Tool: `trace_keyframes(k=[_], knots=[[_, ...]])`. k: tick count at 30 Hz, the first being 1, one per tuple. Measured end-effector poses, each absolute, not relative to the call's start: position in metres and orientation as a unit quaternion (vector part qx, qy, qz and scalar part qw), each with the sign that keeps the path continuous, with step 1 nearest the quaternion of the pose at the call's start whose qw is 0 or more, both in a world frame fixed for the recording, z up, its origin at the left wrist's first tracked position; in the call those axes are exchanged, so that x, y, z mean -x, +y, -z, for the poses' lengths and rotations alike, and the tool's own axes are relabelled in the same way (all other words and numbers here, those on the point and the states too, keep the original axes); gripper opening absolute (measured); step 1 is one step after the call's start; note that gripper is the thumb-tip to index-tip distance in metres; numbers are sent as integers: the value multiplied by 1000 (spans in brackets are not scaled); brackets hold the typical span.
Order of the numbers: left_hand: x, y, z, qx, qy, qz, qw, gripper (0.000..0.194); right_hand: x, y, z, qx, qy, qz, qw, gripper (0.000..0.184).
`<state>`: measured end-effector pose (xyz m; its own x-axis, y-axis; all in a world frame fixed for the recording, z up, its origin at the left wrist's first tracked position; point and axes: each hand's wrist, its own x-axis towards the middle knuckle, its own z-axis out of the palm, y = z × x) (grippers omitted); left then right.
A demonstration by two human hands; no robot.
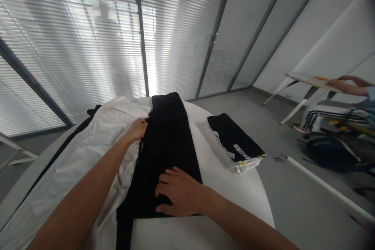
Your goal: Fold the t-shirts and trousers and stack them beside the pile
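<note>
A garment of black cloth (168,140) and white cloth (96,140) lies over the round white table (246,199), its black part folded into a long flat strip. My left hand (138,129) is closed at the seam where black meets white, pinching the edge of the black cloth; its fingertips are partly hidden. Nearer to me, my right hand (180,193) rests on the lower end of the black strip. Its fingers are bent but apart, with the thumb spread away, and nothing shows between them.
Right of the strip, a folded black shirt (234,134) with white lettering lies on a white bundle by the table edge. Beyond are a white pole (328,187), a dark bag (331,152) and another person's arms (348,84) at a small table (307,80). Glass partitions with blinds (88,47) stand behind.
</note>
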<state>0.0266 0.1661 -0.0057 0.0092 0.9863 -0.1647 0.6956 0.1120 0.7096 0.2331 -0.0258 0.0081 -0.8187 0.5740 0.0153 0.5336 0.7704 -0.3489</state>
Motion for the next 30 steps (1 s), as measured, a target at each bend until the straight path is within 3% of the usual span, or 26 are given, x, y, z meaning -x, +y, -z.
trace_keyframes(k=[3, 9, 14, 17, 20, 22, 26, 30], knots=[[-25, 169, 8, -651, 675, -219, 271, 34, -233, -28, -11, 272, -945, -172, 53, 25], [-22, 169, 12, -700, 666, -172, 193, 27, -237, -28, -19, 241, -933, -260, 68, 19], [-28, 157, 9, -708, 694, -65, 108, 41, -243, -23, -22, 221, -922, -310, 75, 19], [-33, 150, 7, -711, 697, -46, 78, 50, -253, -12, -24, 321, -908, -243, 120, 21], [-34, 148, 5, -710, 697, -23, 97, 47, -267, 0, -18, 481, -856, -114, 154, 25], [-32, 149, 3, -713, 690, -9, 124, 40, -275, 4, -13, 510, -846, -68, 142, 33], [-23, 147, -3, -717, 669, 11, 196, 32, -284, 6, -10, 477, -870, -61, 112, 39], [-13, 140, -11, -710, 617, 50, 336, 41, -287, 8, -16, 442, -883, -116, 102, 26]])
